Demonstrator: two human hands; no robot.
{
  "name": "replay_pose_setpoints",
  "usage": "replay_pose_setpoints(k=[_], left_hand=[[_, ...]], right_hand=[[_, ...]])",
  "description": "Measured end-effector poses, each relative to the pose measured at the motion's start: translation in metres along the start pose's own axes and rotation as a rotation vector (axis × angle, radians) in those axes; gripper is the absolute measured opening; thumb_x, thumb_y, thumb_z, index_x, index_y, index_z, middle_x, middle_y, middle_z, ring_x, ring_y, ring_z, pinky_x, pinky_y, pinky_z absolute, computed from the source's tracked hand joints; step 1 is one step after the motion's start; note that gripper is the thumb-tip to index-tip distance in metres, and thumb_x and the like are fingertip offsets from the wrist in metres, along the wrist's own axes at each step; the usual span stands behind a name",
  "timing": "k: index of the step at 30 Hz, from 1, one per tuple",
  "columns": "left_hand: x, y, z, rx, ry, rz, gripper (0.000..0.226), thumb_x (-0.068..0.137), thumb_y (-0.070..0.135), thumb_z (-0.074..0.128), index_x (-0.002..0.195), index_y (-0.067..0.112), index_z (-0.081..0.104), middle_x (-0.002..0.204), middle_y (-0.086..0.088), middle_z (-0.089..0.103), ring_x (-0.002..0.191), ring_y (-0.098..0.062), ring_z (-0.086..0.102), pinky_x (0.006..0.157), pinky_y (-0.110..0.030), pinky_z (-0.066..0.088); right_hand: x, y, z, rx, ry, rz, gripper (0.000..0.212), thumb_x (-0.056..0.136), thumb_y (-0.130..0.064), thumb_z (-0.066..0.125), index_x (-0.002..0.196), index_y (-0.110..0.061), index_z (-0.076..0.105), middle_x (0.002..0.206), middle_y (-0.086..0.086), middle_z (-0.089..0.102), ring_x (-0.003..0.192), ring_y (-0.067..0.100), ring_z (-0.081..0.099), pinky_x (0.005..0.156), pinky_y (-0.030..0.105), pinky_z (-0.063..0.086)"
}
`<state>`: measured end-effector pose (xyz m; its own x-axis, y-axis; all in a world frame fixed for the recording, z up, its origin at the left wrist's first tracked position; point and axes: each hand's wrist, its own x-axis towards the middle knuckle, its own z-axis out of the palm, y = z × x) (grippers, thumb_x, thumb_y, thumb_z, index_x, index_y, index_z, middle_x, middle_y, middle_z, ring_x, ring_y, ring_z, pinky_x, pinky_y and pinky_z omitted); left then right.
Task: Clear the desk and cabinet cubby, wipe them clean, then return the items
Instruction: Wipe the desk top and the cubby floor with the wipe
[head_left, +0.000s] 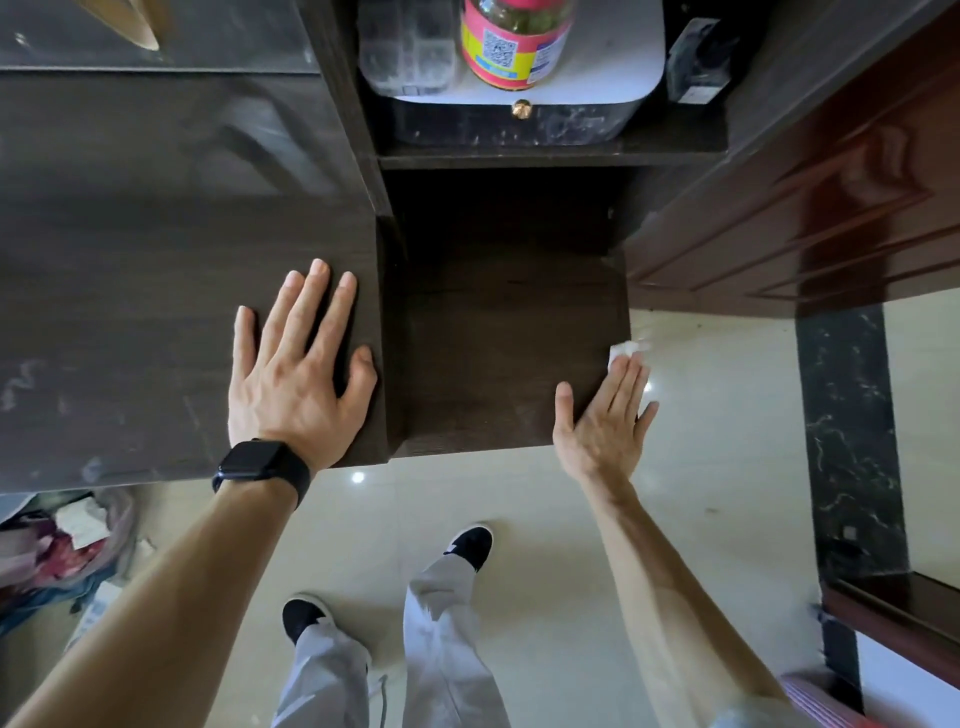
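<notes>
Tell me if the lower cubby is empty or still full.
Empty: the lower cubby shows only bare dark wood; the right hand presses a white tissue at its right edge.

A glossy red-brown door (810, 218) stands at two o'clock. Pale floor tiles (717, 467) spread toward six o'clock, with a dark marble strip (841, 441) at four o'clock and a full rubbish bag (57, 545) at eight o'clock.

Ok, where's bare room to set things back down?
Cubby floor: bare from the desk's side across to the right hand, which presses a wipe at its right edge. Desk top: bare left of the flat left hand. Shelf above is crowded: jar, clear box.
</notes>
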<state>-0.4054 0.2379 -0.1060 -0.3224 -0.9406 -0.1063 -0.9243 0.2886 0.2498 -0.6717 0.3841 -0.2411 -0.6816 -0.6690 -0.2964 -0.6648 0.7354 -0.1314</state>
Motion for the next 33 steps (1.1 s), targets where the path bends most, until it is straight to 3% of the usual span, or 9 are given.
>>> replay_pose_setpoints(k=[6,11,18,20,23,27,29,31,33], left_hand=[[0.001,0.002,0.000,-0.004,-0.014,0.004,0.063,0.097,0.045,0.032,0.156,0.032,0.020,0.165,0.007,0.012,0.152,-0.013,0.005,0.123,-0.049,0.004],[0.002,0.004,0.000,-0.003,-0.004,0.008,0.062,0.097,0.045,0.032,0.156,0.031,0.020,0.165,0.007,0.012,0.152,-0.013,0.005,0.123,-0.049,0.004],[0.001,0.002,0.002,0.001,0.018,0.004,0.062,0.097,0.043,0.034,0.156,0.031,0.022,0.165,0.008,0.013,0.152,-0.013,0.007,0.123,-0.049,0.005],[0.002,0.002,0.001,0.002,0.011,0.003,0.061,0.097,0.043,0.034,0.156,0.032,0.022,0.165,0.007,0.013,0.152,-0.013,0.007,0.123,-0.049,0.005],[0.001,0.003,0.000,0.010,0.004,0.001,0.061,0.098,0.044,0.034,0.156,0.032,0.021,0.165,0.008,0.013,0.152,-0.013,0.007,0.123,-0.049,0.005],[0.000,0.002,0.000,0.010,-0.008,-0.005,0.061,0.097,0.044,0.033,0.156,0.033,0.019,0.165,0.009,0.011,0.152,-0.012,0.005,0.123,-0.049,0.005],[0.001,0.002,0.000,0.008,-0.010,-0.003,0.061,0.098,0.045,0.033,0.156,0.033,0.019,0.165,0.009,0.010,0.152,-0.012,0.004,0.123,-0.049,0.005],[0.001,0.001,0.000,-0.002,-0.003,0.004,0.062,0.097,0.044,0.034,0.156,0.033,0.020,0.165,0.009,0.011,0.152,-0.012,0.005,0.123,-0.049,0.004],[0.001,0.001,0.001,0.000,0.005,0.005,0.062,0.097,0.044,0.035,0.156,0.033,0.020,0.165,0.009,0.012,0.152,-0.012,0.005,0.124,-0.047,0.003]], right_hand=[[-0.028,0.012,-0.004,0.016,-0.101,0.077,0.084,0.095,-0.065,0.010,0.156,-0.010,-0.010,0.166,0.008,-0.011,0.154,0.021,-0.010,0.124,0.054,0.004],[0.050,-0.032,-0.025,0.119,-0.039,0.034,0.083,0.099,-0.061,0.019,0.157,-0.008,-0.007,0.167,0.008,-0.010,0.154,0.021,-0.009,0.122,0.054,0.000],[0.118,-0.083,-0.029,0.125,-0.017,0.109,0.090,0.095,-0.067,0.013,0.156,-0.003,-0.007,0.166,0.013,-0.013,0.153,0.024,-0.014,0.122,0.056,0.002],[0.100,-0.082,-0.027,0.044,-0.037,-0.010,0.088,0.096,-0.065,0.010,0.156,-0.005,-0.008,0.165,0.012,-0.014,0.153,0.024,-0.014,0.123,0.054,-0.001],[0.056,-0.086,-0.014,-0.103,-0.120,-0.328,0.084,0.096,-0.065,0.007,0.156,-0.009,-0.012,0.165,0.008,-0.019,0.152,0.022,-0.018,0.123,0.049,-0.006],[-0.026,-0.073,0.005,-0.093,-0.116,-0.525,0.083,0.099,-0.062,0.024,0.158,-0.006,0.006,0.167,0.010,-0.001,0.154,0.023,-0.003,0.124,0.051,0.008],[-0.053,-0.049,0.011,-0.126,-0.143,-0.578,0.081,0.100,-0.061,0.026,0.158,-0.008,0.007,0.167,0.008,0.001,0.154,0.021,-0.001,0.124,0.051,0.008],[-0.050,-0.018,0.012,-0.148,-0.132,-0.435,0.080,0.099,-0.060,0.024,0.159,-0.011,0.003,0.167,0.006,-0.003,0.154,0.021,-0.003,0.124,0.052,0.004],[-0.030,0.001,0.005,-0.104,-0.096,-0.116,0.080,0.098,-0.059,0.020,0.158,-0.010,0.000,0.167,0.009,-0.004,0.154,0.023,-0.004,0.122,0.058,0.006]])
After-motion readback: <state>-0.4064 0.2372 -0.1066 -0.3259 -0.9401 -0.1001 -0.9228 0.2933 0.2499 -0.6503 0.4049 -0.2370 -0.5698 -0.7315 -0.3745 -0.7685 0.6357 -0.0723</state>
